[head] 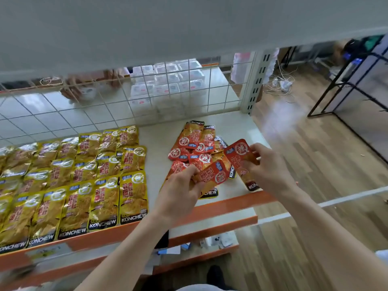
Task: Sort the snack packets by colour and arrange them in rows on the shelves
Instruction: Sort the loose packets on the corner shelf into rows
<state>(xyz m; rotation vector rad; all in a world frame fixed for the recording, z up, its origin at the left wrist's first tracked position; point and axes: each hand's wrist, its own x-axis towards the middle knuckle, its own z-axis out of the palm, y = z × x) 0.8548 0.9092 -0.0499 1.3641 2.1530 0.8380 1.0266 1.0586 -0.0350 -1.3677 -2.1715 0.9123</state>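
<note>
Left hand (181, 186) pinches red packet (213, 173) above shelf (156, 148), near its orange front edge. Right hand (267, 164) grips second red packet (239, 155), tilted, just beside first. Loose red pile (192, 143) lies behind both. Yellow packets (84, 175) fill shelf's left side in overlapping rows.

Looks like a shop, or at least shop-style racking. The white shelf (231, 127) has the orange front strip (220, 208) you get on store gondolas, plus a wire grid back (84, 110) at 10 o'clock and a slotted steel upright (257, 85) at 1 o'clock. Identical yellow packets (84, 175) lie in rows at 9 o'clock, with red packets (195, 143) heaped at centre. Clear boxes (168, 85) are stacked behind the grid at 12. There's wood-look floor (315, 164) at 3 o'clock, and loose cables (281, 82) and a black metal frame (336, 80) at 2.
</note>
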